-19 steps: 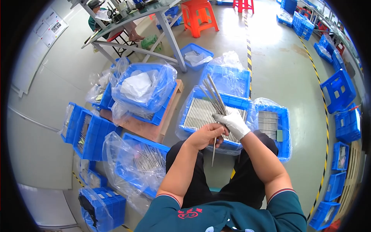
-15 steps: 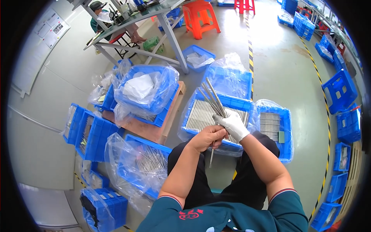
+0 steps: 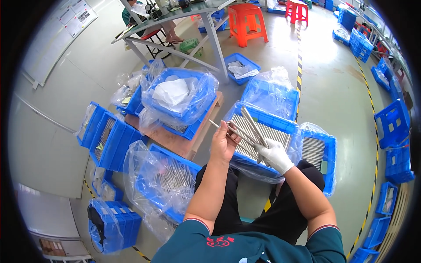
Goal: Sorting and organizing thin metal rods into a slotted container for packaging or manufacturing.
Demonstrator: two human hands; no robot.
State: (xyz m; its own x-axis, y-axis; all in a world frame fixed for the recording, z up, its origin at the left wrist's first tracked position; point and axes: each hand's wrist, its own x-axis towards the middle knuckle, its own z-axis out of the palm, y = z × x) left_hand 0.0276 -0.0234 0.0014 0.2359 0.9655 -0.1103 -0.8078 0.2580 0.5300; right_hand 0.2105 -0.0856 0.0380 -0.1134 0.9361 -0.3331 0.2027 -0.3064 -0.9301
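Observation:
My right hand (image 3: 275,156), in a white glove, is closed round several slim metal rods (image 3: 254,126) that fan out up and to the left. My bare left hand (image 3: 224,143) pinches a metal rod (image 3: 213,123) whose end sticks out past the thumb on the left. Both hands are above the near side of a blue bin (image 3: 293,127) lined with clear plastic. Rows of similar rods (image 3: 283,138) lie side by side in that bin, partly hidden by my hands.
To the right stands another blue bin (image 3: 330,144) of rods. At my left, a plastic-covered bin (image 3: 186,164) holds loose rods. Stacked bins (image 3: 198,105) sit on a wooden pallet (image 3: 177,144). Farther off are a workbench (image 3: 193,11), a red stool (image 3: 247,26) and a seated person.
My left hand has moved left, away from the gloved hand, and now has a rod pointing up-left. The rods in my right hand tilt more to the left and spread apart. The view has shifted.

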